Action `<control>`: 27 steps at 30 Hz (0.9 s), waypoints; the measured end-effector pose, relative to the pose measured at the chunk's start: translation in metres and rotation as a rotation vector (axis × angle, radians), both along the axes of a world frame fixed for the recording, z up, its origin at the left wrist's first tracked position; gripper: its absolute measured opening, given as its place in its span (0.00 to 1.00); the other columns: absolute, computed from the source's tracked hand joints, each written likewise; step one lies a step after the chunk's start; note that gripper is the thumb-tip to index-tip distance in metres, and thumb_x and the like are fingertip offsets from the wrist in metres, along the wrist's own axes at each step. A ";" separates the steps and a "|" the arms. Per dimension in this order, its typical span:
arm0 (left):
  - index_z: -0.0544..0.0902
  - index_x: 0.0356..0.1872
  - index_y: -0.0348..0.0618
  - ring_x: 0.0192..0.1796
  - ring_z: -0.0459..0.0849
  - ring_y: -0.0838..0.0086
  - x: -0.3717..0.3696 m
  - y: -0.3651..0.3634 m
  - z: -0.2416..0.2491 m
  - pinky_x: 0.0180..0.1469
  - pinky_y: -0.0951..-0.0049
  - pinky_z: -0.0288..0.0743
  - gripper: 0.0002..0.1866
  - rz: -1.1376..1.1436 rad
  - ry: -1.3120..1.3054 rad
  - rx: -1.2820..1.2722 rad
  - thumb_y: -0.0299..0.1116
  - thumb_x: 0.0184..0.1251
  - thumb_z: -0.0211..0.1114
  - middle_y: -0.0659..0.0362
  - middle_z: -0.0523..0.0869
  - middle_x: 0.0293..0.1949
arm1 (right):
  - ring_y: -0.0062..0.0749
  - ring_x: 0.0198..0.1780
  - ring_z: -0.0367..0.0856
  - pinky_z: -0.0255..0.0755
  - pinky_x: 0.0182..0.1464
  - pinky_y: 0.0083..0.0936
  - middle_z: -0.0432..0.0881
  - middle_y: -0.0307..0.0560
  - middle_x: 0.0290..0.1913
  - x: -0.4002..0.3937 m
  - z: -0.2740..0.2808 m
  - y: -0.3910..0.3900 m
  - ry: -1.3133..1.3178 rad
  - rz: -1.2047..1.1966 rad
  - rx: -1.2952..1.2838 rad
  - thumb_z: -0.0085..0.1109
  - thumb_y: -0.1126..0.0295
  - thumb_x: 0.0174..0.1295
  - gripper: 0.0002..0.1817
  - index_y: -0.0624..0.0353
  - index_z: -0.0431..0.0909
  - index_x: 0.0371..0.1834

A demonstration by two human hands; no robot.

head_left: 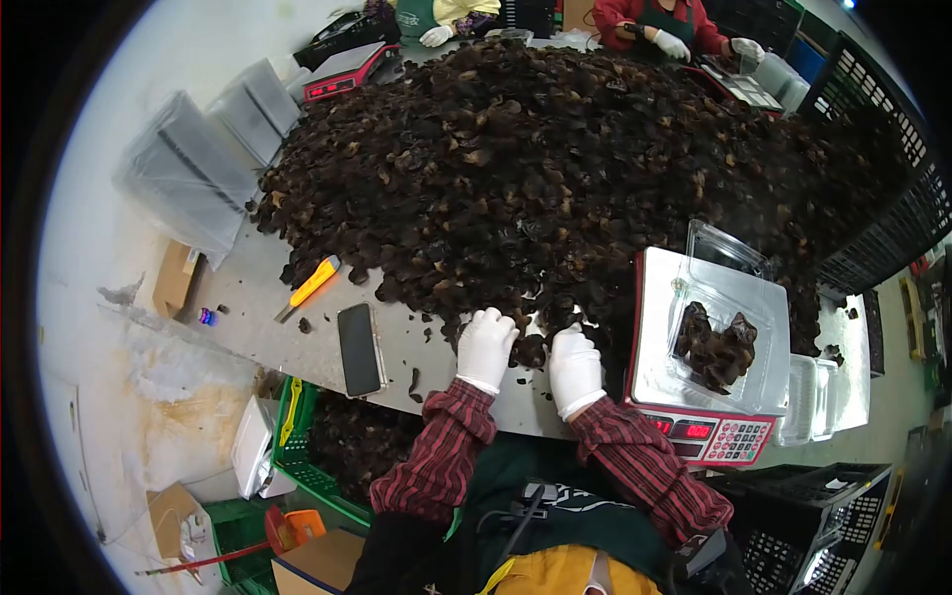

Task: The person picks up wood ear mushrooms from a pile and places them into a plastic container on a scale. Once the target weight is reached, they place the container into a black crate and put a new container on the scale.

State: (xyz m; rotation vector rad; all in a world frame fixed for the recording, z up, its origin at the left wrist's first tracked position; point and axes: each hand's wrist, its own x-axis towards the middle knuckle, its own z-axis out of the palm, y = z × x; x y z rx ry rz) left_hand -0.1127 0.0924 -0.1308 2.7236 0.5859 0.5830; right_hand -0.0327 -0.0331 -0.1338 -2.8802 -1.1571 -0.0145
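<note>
A broad heap of dark brown wood ear mushrooms (516, 169) covers much of the metal table. At its near edge my left hand (486, 349), in a white glove, has its fingers curled against the mushrooms. Just to its right, my right hand (575, 369), also gloved, is closed at the heap's edge, its fingertips partly hidden among dark pieces. A loose wood ear mushroom (532, 350) lies between the two hands. On the scale (654, 342) to my right rests a clear plastic tray (764, 347) with several mushroom pieces (716, 347) in it.
A phone (361, 349) and a yellow utility knife (315, 286) lie left of my hands. Stacked clear containers (183, 174) stand at the far left. A green crate (317, 481) sits below the table edge. Across the heap, two co-workers' gloved hands (672, 45) show near other scales.
</note>
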 end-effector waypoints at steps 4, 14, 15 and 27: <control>0.79 0.28 0.44 0.40 0.76 0.62 0.009 0.003 0.019 0.42 0.64 0.74 0.06 0.015 -0.150 -0.107 0.31 0.53 0.67 0.58 0.76 0.33 | 0.39 0.29 0.79 0.73 0.28 0.32 0.75 0.51 0.28 -0.011 -0.011 -0.012 -0.076 0.193 0.238 0.50 0.75 0.56 0.03 0.60 0.74 0.31; 0.74 0.28 0.41 0.36 0.76 0.57 0.037 -0.004 0.027 0.36 0.62 0.73 0.08 -0.092 -0.249 -0.287 0.18 0.48 0.59 0.55 0.74 0.29 | 0.43 0.32 0.80 0.74 0.33 0.32 0.79 0.50 0.31 0.025 0.135 -0.099 -0.198 -0.111 0.636 0.64 0.73 0.56 0.10 0.59 0.79 0.41; 0.74 0.28 0.41 0.36 0.76 0.57 0.038 -0.006 0.028 0.36 0.62 0.73 0.08 -0.097 -0.249 -0.290 0.18 0.48 0.59 0.55 0.74 0.29 | 0.41 0.34 0.82 0.75 0.35 0.31 0.81 0.50 0.33 0.035 0.136 -0.117 -0.272 -0.190 0.651 0.65 0.73 0.56 0.12 0.59 0.80 0.43; 0.84 0.41 0.47 0.46 0.81 0.61 0.062 -0.006 0.001 0.49 0.67 0.77 0.16 -0.270 -0.090 -0.377 0.19 0.50 0.64 0.56 0.80 0.43 | 0.21 0.28 0.69 0.68 0.34 0.19 0.74 0.40 0.27 0.069 0.123 -0.219 -0.160 -0.576 0.767 0.59 0.68 0.65 0.16 0.64 0.77 0.52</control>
